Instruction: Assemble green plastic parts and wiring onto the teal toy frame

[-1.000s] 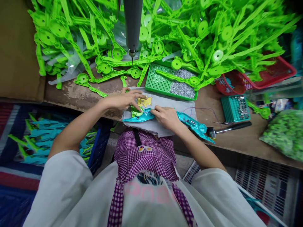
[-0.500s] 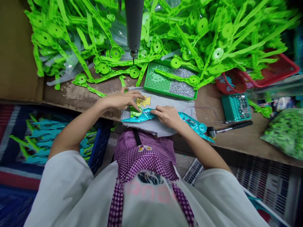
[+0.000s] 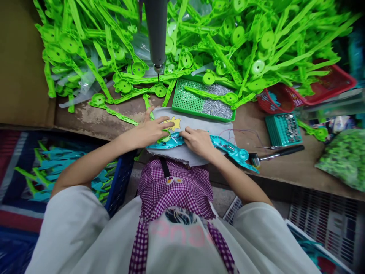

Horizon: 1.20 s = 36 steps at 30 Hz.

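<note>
A long teal plastic shell lies hollow side up on a grey cloth, with small dark parts and thin wires inside it. My right hand has its fingers curled over the shell's middle and grips it. At the shell's left end sits a lime-green round part, partly covered by my fingers. Over it is my left hand, palm down and fingers spread, the lowest fingertips at the green part. A yellow bear print shows on the cloth beside these fingers.
A grey screwdriver hangs point down above the bench. Behind lies a heap of lime-green parts. A green basket holds small screws. To the right are a teal tray, a hammer and a bag of green pieces.
My left hand has shifted slightly left and down, its fingers more stretched over the green part. The shell's left end has drawn in a little; my right hand stays on the shell.
</note>
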Tool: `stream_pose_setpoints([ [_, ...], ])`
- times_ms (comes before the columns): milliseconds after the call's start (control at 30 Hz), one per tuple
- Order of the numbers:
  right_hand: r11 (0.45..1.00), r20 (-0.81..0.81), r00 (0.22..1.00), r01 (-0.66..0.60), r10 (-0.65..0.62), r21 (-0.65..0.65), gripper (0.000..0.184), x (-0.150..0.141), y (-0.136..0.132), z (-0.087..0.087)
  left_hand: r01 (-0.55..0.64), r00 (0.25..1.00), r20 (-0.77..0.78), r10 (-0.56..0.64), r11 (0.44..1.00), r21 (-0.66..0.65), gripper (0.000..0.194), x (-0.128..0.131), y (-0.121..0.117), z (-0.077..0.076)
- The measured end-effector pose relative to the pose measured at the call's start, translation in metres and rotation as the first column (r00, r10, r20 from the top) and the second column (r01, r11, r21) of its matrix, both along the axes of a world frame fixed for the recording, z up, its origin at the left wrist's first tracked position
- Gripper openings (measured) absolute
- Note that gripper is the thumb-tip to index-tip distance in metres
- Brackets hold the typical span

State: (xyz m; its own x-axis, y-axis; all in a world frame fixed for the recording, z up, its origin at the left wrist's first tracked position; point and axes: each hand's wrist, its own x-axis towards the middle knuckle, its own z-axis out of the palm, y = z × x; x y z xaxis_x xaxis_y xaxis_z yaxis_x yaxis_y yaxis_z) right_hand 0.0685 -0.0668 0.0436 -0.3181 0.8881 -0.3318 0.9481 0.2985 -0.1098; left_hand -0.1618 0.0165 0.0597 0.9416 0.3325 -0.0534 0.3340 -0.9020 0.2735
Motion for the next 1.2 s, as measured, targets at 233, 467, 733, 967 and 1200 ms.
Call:
stream_pose_setpoints([
  [233, 1.000, -0.025, 0.999, -0.026, 0.026, 0.008, 0.037, -0.002, 0.002, 0.004, -0.137, 0.987, 0.082, 0.135, 0.990, 0.019, 0.052, -0.006, -0.035, -0.024],
  [467, 1.000, -0.147, 0.989, 0.005, -0.002, 0.023, 0.034, 0.006, 0.002, 0.003, -0.111, 0.994, 0.019, 0.110, 0.987, 0.117, 0.060, -0.005, -0.044, -0.018],
  [733, 0.944, -0.452, 0.832, 0.321, -0.321, -0.080, 0.025, 0.037, -0.018, -0.001, -0.075, 0.996, -0.030, 0.080, 0.986, 0.152, 0.053, 0.002, -0.041, -0.007],
  [967, 0.878, -0.399, 0.785, 0.457, -0.474, -0.145, 0.027, 0.028, -0.014, -0.003, -0.106, 0.994, -0.004, 0.106, 0.993, 0.060, 0.056, 0.002, -0.039, -0.006],
  [1200, 0.896, -0.281, 0.852, 0.402, -0.442, -0.189, 0.022, 0.022, 0.004, 0.006, -0.133, 0.991, 0.023, 0.132, 0.990, 0.042, 0.053, 0.004, -0.041, -0.005],
])
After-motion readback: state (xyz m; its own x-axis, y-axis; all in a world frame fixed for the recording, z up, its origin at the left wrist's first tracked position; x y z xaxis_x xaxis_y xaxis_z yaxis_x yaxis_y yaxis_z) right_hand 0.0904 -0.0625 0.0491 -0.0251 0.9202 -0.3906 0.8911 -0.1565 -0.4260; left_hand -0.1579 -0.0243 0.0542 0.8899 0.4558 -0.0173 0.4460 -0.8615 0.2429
